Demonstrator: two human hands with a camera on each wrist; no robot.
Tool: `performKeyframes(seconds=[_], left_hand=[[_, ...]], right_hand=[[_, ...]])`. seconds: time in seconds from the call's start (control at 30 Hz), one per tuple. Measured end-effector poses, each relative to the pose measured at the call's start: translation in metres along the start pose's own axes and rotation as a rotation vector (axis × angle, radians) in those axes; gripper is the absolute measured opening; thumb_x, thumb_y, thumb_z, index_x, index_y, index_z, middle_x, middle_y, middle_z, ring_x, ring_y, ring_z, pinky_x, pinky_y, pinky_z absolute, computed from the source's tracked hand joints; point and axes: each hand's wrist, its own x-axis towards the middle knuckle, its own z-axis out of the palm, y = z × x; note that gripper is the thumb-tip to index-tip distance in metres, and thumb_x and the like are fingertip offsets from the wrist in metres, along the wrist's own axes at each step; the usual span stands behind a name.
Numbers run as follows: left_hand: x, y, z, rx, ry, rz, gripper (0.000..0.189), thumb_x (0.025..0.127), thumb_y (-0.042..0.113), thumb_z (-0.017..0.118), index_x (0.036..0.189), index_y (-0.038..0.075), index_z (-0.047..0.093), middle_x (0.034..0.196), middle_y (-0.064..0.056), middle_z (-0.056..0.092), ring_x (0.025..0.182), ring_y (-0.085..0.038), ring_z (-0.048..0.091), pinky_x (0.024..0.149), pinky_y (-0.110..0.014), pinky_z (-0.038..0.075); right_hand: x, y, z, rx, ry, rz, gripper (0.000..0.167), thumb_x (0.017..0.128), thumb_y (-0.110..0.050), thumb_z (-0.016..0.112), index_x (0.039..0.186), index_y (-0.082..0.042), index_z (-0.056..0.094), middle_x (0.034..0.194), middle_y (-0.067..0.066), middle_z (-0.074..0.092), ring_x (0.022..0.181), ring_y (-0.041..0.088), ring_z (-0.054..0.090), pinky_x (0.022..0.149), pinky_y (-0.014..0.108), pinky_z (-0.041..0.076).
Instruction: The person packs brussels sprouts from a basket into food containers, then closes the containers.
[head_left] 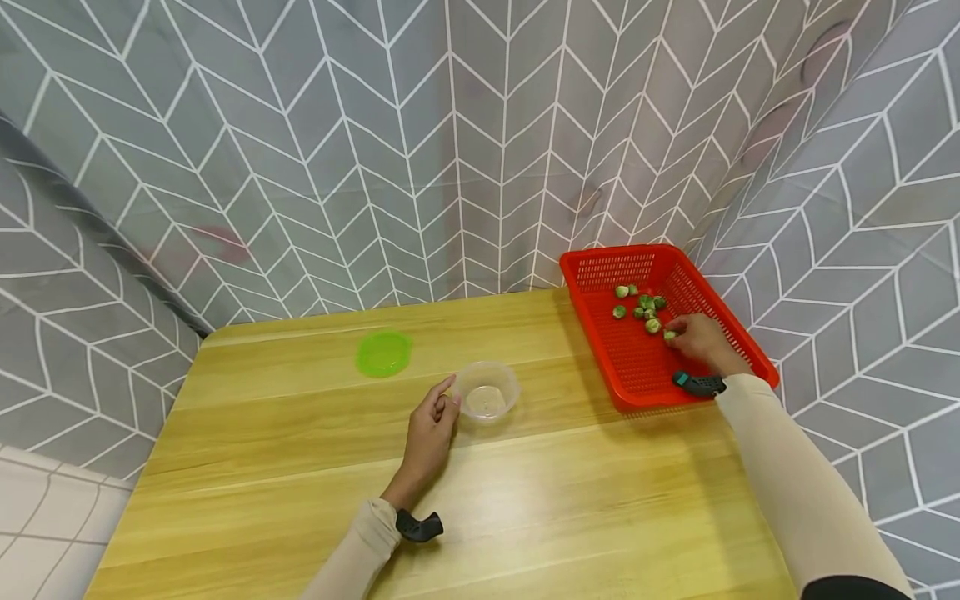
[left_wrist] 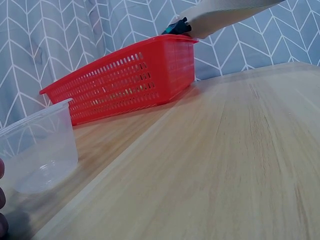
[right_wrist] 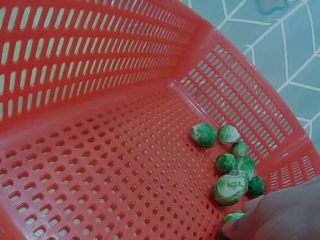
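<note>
In the head view a clear plastic tub (head_left: 487,404) stands upright on the wooden table. My left hand (head_left: 431,429) rests at its left side, fingers loosely bent beside the wall; whether they touch it is hard to tell. The left wrist view shows the tub (left_wrist: 50,145) and only some fingertips (left_wrist: 1,197) at the edge. Inside the red basket (head_left: 626,387), my right hand (head_left: 703,340) pinches a Brussels sprout (head_left: 670,335) between thumb and fingers. Several other Brussels sprouts (right_wrist: 230,189) lie on the basket floor beyond that hand, which partly hides the pinched one.
A round green lid (head_left: 384,354) lies flat on the table (head_left: 300,467), left of and behind the tub. The basket stands at the table's back right. A grey curtain (head_left: 420,150) with white chevron lines hangs behind and along the sides.
</note>
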Motion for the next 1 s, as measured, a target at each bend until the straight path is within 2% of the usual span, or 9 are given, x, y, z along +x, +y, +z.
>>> performKeyframes(seconds=[0.13,0.33,0.4,0.53,0.63,0.87,1.0], left_hand=[[-0.001,0.006,-0.002,-0.005,-0.004,-0.002,0.041,0.105,0.011,0.054,0.143,-0.004,0.051,0.065,0.002,0.042,0.054,-0.006,0.038,0.055,-0.025,0.035],[-0.002,0.005,-0.001,-0.015,0.003,0.004,0.04,0.105,0.01,0.054,0.143,-0.003,0.052,0.065,0.001,0.043,0.054,-0.006,0.038,0.055,-0.024,0.034],[-0.001,0.0,0.001,-0.012,0.019,0.007,0.04,0.105,0.011,0.055,0.143,-0.001,0.053,0.065,0.003,0.043,0.054,-0.005,0.037,0.055,-0.023,0.033],[-0.001,0.001,0.002,-0.008,0.028,0.0,0.04,0.105,0.011,0.055,0.143,-0.001,0.053,0.064,0.002,0.043,0.054,-0.005,0.036,0.055,-0.022,0.032],[-0.001,0.008,-0.001,-0.017,0.013,-0.007,0.04,0.105,0.01,0.054,0.142,-0.004,0.052,0.064,0.0,0.042,0.054,-0.005,0.036,0.055,-0.023,0.032],[0.0,0.007,-0.003,-0.021,-0.007,-0.004,0.04,0.105,0.009,0.054,0.143,-0.005,0.051,0.065,0.001,0.044,0.055,-0.004,0.039,0.055,-0.022,0.033],[0.0,0.007,-0.003,-0.032,-0.009,-0.013,0.041,0.105,0.009,0.054,0.143,-0.005,0.051,0.065,-0.003,0.047,0.055,-0.004,0.041,0.054,-0.021,0.035]], right_hand=[[0.0,-0.001,0.0,-0.006,-0.002,0.004,0.031,0.089,-0.004,0.07,0.114,0.013,0.066,0.111,0.032,0.066,0.088,0.037,0.057,0.074,0.038,0.046],[-0.003,-0.003,-0.002,0.007,0.008,0.004,0.03,0.09,-0.005,0.07,0.114,0.013,0.067,0.111,0.031,0.066,0.092,0.037,0.057,0.075,0.037,0.045],[-0.003,-0.003,-0.004,0.024,0.015,-0.001,0.031,0.09,-0.006,0.07,0.115,0.013,0.066,0.11,0.031,0.066,0.093,0.038,0.057,0.074,0.036,0.045],[-0.002,-0.004,-0.005,0.065,0.032,-0.01,0.031,0.091,-0.006,0.07,0.115,0.013,0.066,0.107,0.03,0.066,0.089,0.035,0.053,0.072,0.035,0.042],[-0.003,-0.007,-0.006,0.086,0.041,-0.006,0.03,0.092,-0.007,0.069,0.115,0.012,0.066,0.106,0.027,0.065,0.085,0.031,0.049,0.068,0.032,0.04],[-0.009,-0.014,-0.006,0.102,0.07,0.032,0.031,0.094,-0.009,0.068,0.119,0.008,0.066,0.111,0.028,0.064,0.086,0.032,0.051,0.066,0.031,0.041],[-0.012,-0.016,-0.004,0.122,0.092,0.05,0.033,0.094,-0.012,0.07,0.122,0.005,0.066,0.113,0.029,0.065,0.087,0.033,0.052,0.065,0.031,0.042]])
